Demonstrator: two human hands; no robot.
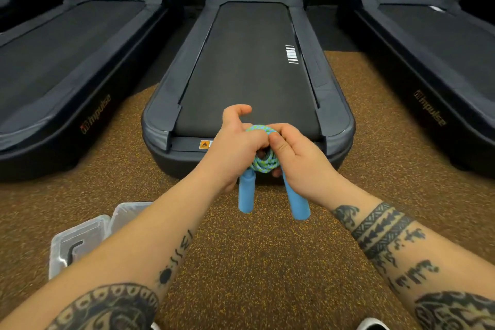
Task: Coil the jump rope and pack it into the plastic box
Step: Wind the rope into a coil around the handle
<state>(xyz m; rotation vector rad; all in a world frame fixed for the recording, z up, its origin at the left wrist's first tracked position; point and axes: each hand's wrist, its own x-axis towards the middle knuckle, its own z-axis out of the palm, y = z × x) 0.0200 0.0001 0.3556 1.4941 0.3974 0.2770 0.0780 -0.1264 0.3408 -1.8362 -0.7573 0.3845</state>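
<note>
The jump rope (263,162) is a blue-and-green braided cord wound into a small tight coil, held in the air between both hands. Its two light blue foam handles (246,193) hang down side by side below the coil. My left hand (238,147) grips the coil from the left, thumb raised. My right hand (297,158) pinches it from the right with the thumb on top. The clear plastic box (128,213) sits open on the floor at lower left, partly hidden by my left forearm, with its lid (77,244) beside it.
A dark treadmill (249,61) stands straight ahead, its rear end just beyond my hands. Two more treadmills flank it left (67,61) and right (428,56). The floor is brown speckled rubber (254,262).
</note>
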